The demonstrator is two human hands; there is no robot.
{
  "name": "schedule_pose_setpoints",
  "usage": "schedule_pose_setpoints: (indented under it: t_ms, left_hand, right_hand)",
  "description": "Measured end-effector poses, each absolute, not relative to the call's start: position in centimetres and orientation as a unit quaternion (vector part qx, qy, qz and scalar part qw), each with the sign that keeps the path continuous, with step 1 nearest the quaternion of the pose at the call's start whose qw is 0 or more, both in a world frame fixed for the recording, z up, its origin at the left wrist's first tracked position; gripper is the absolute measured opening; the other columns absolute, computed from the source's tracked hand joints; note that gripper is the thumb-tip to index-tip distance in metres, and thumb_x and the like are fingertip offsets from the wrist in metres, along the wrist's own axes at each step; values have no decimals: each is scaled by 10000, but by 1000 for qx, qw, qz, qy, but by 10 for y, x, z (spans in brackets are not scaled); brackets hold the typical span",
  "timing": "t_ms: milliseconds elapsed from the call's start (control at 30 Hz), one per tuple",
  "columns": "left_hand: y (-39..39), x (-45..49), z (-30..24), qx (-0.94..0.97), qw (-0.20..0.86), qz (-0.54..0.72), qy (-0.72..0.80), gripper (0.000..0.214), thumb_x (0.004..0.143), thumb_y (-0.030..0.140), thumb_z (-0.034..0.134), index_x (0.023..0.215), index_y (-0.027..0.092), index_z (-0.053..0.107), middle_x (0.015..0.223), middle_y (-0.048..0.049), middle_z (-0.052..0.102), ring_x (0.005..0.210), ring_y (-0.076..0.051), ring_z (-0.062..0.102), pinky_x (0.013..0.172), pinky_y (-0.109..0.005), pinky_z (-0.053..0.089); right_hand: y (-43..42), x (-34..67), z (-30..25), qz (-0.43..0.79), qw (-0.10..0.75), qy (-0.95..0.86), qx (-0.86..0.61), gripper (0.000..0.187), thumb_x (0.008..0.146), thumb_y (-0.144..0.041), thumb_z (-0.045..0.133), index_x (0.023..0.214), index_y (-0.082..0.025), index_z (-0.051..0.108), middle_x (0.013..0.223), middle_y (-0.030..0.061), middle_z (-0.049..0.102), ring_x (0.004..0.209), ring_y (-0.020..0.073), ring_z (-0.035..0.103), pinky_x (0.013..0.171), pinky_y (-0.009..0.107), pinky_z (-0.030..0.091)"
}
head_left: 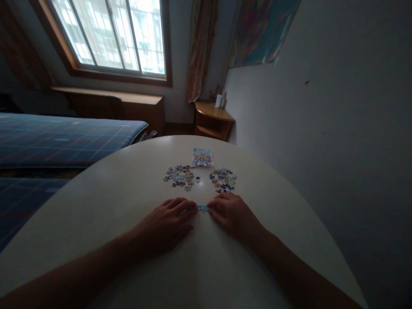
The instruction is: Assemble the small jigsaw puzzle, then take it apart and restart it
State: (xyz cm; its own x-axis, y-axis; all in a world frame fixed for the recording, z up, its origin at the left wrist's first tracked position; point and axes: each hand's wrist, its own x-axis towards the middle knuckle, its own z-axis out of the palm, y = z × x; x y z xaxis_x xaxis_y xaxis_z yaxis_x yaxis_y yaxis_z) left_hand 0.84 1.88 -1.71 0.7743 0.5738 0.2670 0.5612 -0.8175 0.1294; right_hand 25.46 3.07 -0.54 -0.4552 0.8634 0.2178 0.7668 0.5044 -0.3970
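A short strip of joined jigsaw puzzle pieces [203,208], light blue, lies on the table between my hands. My left hand [172,216] has its fingertips on the strip's left end, with the thumb lower and apart from the fingers. At the right end, my right hand [228,210] pinches the strip between thumb and fingers. Just beyond are two heaps of loose puzzle pieces, a left heap [180,176] and a right heap [223,179]. One single piece [198,179] sits between them. The covered ends of the strip are hidden under my fingers.
A colourful picture sheet [202,157] lies behind the heaps on the round white table [128,189]. To the left stands a bed with a plaid mattress [64,137]. A wooden corner cabinet [214,112] is past the far edge, and a wall [322,128] runs along the right.
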Motion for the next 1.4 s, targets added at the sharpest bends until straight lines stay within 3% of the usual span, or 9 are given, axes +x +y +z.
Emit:
schedule_pose_setpoints:
  t_ms: [233,367,567,900,1200,1400]
  left_hand:
    - [20,7,-19,943,20,153,295,347,978,245,506,1321,195,513,1329,-91,586,1203,-256,547,1008,-438,494]
    - [21,6,-21,943,17,156,295,366,982,246,494,1344,197,503,1358,-95,570,1220,-256,537,1021,-437,487]
    - [21,4,-22,944,14,150,292,368,988,250,480,1351,196,502,1374,-96,557,1240,-266,525,1025,-449,489]
    - [21,4,-20,945,17,143,295,351,986,231,480,1333,192,512,1374,-95,565,1237,-271,534,1014,-468,499]
    - [21,6,-20,944,25,145,296,380,982,223,498,1358,168,483,1383,-96,571,1246,-262,526,1027,-464,490]
    - [19,7,-17,935,29,160,314,367,962,220,517,1327,187,502,1327,-101,584,1198,-257,550,998,-447,511]
  right_hand:
    - [34,258,-2,119,201,-847,-478,132,870,-227,666,958,-241,764,961,38,736,926,203,662,850,345,474]
    - [44,277,9,99,227,-777,-578,117,859,-204,641,918,-209,742,900,40,734,855,191,664,790,310,474]
    - [60,303,9,61,203,-703,-679,133,852,-211,595,906,-187,713,844,46,703,757,174,632,679,275,434]
    - [61,303,0,23,220,-720,-658,125,817,-194,571,848,-200,692,750,30,684,658,159,605,597,270,400]
    - [39,272,2,86,187,-860,-467,114,865,-233,652,959,-207,711,883,42,691,851,188,637,804,331,454]
    - [36,269,0,84,172,-876,-443,135,872,-247,667,985,-208,730,977,71,701,931,209,650,844,351,465]
